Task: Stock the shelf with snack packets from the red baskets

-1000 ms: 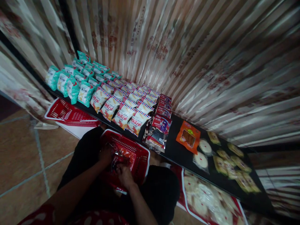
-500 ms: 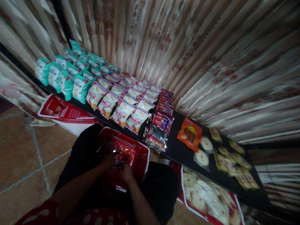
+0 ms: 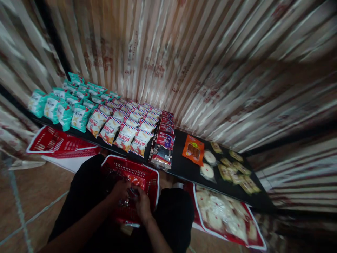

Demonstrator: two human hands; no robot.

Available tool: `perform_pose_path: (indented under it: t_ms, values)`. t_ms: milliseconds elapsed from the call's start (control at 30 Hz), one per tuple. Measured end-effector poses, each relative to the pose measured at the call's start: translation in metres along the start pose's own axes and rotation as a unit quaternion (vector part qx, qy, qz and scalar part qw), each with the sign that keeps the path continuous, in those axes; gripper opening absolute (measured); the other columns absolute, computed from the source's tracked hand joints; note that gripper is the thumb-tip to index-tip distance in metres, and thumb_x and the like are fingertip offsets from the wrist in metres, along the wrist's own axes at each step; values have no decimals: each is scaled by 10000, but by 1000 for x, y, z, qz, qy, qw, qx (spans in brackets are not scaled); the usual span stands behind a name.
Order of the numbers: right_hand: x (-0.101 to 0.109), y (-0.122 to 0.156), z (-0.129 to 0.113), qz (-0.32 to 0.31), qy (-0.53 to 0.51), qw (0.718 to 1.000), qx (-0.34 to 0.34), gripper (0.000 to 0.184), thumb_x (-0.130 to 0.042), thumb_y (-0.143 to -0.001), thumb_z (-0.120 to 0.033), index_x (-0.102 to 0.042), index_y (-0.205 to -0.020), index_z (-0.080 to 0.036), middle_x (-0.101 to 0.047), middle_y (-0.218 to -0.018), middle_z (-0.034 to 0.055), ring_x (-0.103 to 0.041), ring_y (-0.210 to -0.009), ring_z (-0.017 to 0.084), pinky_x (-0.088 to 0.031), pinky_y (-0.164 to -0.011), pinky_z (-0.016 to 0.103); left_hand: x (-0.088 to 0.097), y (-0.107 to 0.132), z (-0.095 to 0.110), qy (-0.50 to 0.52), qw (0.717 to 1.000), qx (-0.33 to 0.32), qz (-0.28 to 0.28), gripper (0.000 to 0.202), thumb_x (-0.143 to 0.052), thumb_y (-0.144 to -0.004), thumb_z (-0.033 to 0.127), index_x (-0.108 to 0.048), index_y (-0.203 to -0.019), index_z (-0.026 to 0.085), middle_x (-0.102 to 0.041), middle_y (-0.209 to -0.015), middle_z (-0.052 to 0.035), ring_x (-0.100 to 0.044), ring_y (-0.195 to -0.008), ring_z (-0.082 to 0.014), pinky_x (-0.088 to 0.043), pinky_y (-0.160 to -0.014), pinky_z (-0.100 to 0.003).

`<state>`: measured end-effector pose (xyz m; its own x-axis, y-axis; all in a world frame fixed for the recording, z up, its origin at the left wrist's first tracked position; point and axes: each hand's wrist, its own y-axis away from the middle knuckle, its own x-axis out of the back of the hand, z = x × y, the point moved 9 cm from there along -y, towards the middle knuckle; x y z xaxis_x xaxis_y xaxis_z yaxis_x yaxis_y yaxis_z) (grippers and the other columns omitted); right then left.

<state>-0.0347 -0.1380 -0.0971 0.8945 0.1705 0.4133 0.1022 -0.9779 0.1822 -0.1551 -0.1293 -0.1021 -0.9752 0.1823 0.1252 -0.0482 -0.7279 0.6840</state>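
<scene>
My left hand (image 3: 121,191) and my right hand (image 3: 143,203) are together inside a red plastic basket (image 3: 157,188) between my knees. A dark, shiny packet (image 3: 133,193) is between them, and the fingers of both hands are closed on it. Its print is too dim and blurred to read. Beneath and beyond the hands, orange-red packets (image 3: 137,180) lie in the basket. Straight ahead on the black shelf, a row of dark red and black snack packets (image 3: 163,144) stands nearest the basket.
Blue-and-red-edged snack bags (image 3: 125,135) and teal snack bags (image 3: 80,116) stand in rows at left. An orange packet (image 3: 193,150), round white packets (image 3: 207,171) and small yellow packets (image 3: 233,172) lie at right. Below are a red basket (image 3: 63,142) and a basket of white packets (image 3: 223,214).
The view has turned, so the shelf sits lower and further left. My hands have lifted a dark packet slightly within the basket and now hold it between them.
</scene>
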Motion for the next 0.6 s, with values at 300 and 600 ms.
perform_pose_path:
  t_ms: [300, 600]
  values:
    - [56, 26, -52, 71, -76, 994, 20, 293, -563, -772, -424, -673, -925, -200, -721, -868, 59, -668, -798, 235, -519, -723, 328, 10, 71, 95, 98, 970, -221, -3, 477, -426, -736, 628, -563, -697, 172, -645, -700, -49, -607, -641, -162, -433, -539, -246]
    - [138, 39, -96, 177, -161, 971, 1, 398, -654, -674, -496, -653, -912, -177, -707, -869, 68, -648, -793, 227, -515, -723, 309, -7, 95, 113, -56, 946, -315, 39, 291, -519, -745, 415, -589, -938, 210, -654, -924, -59, -607, -846, -192, -480, -736, -295]
